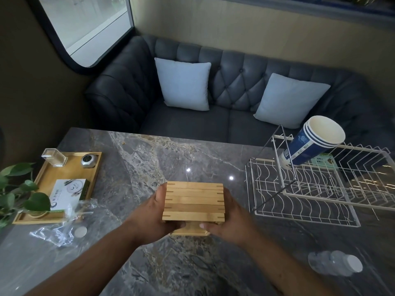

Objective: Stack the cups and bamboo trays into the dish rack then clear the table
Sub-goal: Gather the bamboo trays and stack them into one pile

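While both my hands clasp it from either side, the stack of bamboo trays [193,202] sits at the middle of the grey marble table [149,159], its slatted edges facing up toward me; I cannot tell whether it rests on the stone or is just off it. My left hand [156,216] wraps the stack's left side with its fingers curled behind it and the thumb across the near edge, and my right hand [229,218] grips the right side the same way, so neither palm is free. At about two o'clock from the stack stands the white wire dish rack [310,189], close by but not touching it. Three nested blue paper cups [314,142] lean tilted on the rack's far upright frame, mouths up and to the right. At four o'clock a clear plastic bottle [335,262] lies on its side. At nine o'clock a larger bamboo serving tray [94,174] carries a clear box [53,157], a small silver round object [88,160] and a printed packet [68,193], with crumpled plastic wrap [62,229] at eight o'clock and plant leaves [21,195] over its left end. Beyond the table at twelve o'clock is a dark tufted sofa [235,82] with two pale cushions.
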